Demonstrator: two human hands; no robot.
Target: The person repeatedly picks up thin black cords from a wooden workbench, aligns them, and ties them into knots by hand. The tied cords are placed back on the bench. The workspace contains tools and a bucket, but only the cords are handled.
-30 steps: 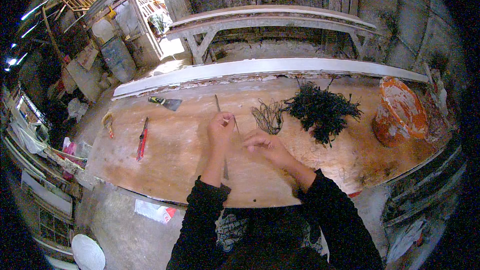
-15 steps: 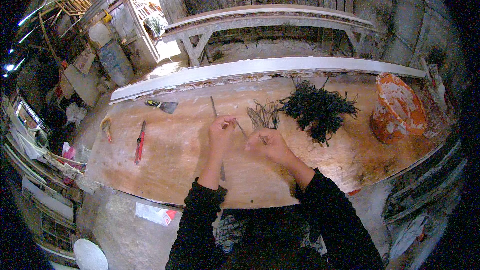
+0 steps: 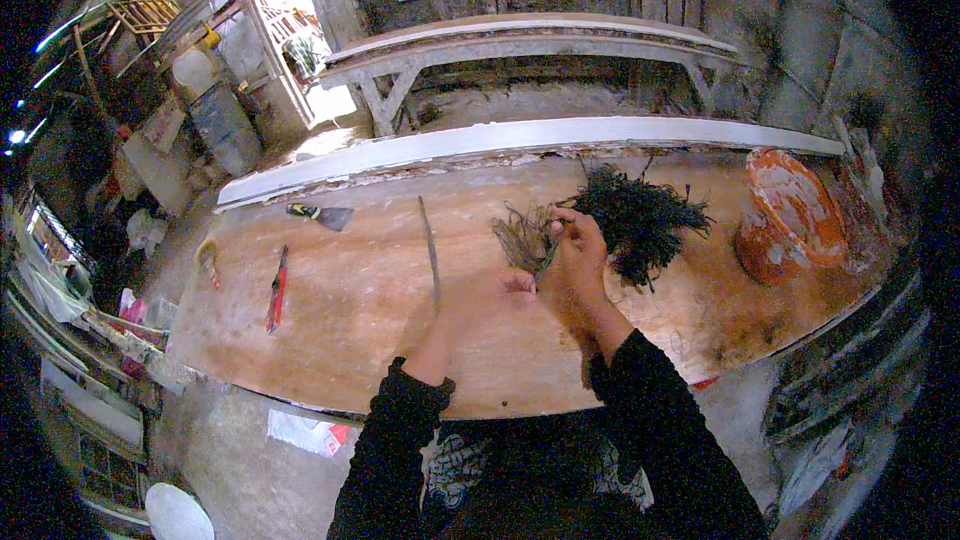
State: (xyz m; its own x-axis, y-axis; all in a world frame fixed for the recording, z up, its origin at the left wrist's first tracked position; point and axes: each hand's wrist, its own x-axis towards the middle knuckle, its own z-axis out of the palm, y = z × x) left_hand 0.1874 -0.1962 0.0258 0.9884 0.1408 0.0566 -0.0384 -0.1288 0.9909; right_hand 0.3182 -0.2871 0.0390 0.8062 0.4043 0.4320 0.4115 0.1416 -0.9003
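Over the middle of the table, my right hand (image 3: 580, 245) pinches a thin dark strand (image 3: 549, 257), which looks like wire or cord. The strand slants down toward my left hand (image 3: 510, 285), whose closed fingertips meet its lower end; that hand is slightly blurred. Just behind my hands lies a small loose bunch of thin brownish strands (image 3: 515, 232). A large tangled heap of black strands (image 3: 645, 225) rests to the right of my right hand. Left of my hands lies a long thin dark strip (image 3: 428, 235), its near part hidden by my left hand and forearm.
On the wooden table (image 3: 330, 360) lie red-handled pliers or cutters (image 3: 277, 290), a putty knife (image 3: 322, 215) and a brush (image 3: 208, 262). An orange plaster-smeared bucket (image 3: 790, 215) stands at the right. A long white board (image 3: 520, 135) runs along the far edge; a bench (image 3: 540, 45) stands beyond.
Both hands have moved right. My right hand has gone up and away, beside the black heap, and my left hand has come down nearer to it. The strand now slants between them.
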